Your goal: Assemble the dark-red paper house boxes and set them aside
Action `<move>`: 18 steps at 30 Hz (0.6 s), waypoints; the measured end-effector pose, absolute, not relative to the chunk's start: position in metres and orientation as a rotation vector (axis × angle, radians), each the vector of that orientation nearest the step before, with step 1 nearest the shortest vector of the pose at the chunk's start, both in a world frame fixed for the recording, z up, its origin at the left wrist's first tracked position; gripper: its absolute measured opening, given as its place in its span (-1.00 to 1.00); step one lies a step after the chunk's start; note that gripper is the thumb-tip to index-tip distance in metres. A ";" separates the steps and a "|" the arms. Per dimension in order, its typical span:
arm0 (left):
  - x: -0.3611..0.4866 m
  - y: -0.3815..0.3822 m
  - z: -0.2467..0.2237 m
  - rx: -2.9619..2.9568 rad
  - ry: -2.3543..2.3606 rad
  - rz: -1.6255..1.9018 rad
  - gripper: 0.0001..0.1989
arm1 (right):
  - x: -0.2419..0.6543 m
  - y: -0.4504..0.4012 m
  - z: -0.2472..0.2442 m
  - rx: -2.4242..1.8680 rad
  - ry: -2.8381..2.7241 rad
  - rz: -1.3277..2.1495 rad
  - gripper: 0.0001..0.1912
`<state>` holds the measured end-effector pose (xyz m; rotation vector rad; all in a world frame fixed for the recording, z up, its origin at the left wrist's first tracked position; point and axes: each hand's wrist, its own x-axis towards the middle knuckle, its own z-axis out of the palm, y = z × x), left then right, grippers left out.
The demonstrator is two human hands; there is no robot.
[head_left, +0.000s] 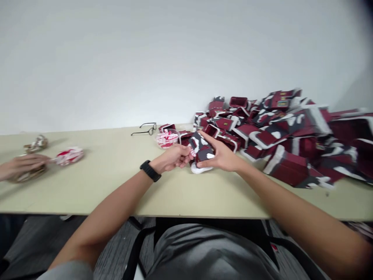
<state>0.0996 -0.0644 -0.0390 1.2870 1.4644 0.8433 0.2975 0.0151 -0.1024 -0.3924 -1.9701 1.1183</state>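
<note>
Near the desk's (204,198) left edge, a co-worker's hand (20,165) reached in from the side and lay over a crumpled brown-and-white bundle (27,175); I couldn't tell whether it had hold of it. Behind that hand sat a second crumpled bundle (35,144), and just beyond the fingertips lay a red-and-white wrapped packet (70,155).

Moving right, a pair of black-framed glasses (147,129) lay near the desk's back edge, by the white wall (87,58). Just beside them were a round, shiny red-and-white packet (167,140) and a small maroon box (167,127).

Toward the middle of the desk, the person's left hand (175,157), with a black watch (150,170) on its wrist, had its fingers curled closed against the left side of a maroon box with a black-and-white camouflage pattern (199,149). The person's right hand (223,155) was spread across the box's right side, with the fingers (208,142) on top and the thumb low on the front. Between them, the two hands held the box firmly, just off the near end of the heap. A white part (201,168) showed at its lower end, though I couldn't tell whether that touched the desk.

Beyond the right hand, a large, loose heap of similar maroon, black and white boxes (279,134) spread along the back of the desk and ran out to its right edge.
</note>
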 end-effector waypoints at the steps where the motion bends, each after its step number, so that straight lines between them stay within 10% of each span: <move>1: 0.101 -0.065 -0.040 1.273 1.486 0.857 -0.80 | 0.298 0.014 -0.103 -0.415 -1.981 1.098 0.37; 10: 0.098 -0.063 -0.026 1.431 1.598 0.711 -0.71 | 0.290 0.004 -0.101 -0.517 -1.877 1.222 0.38; 14: 0.075 -0.082 0.018 2.039 2.203 0.638 -0.41 | 0.283 0.001 -0.103 -0.539 -1.830 1.162 0.38; 18: -0.006 -0.145 0.068 1.764 3.159 0.428 -0.55 | 0.283 -0.001 -0.101 -0.570 -1.829 1.145 0.42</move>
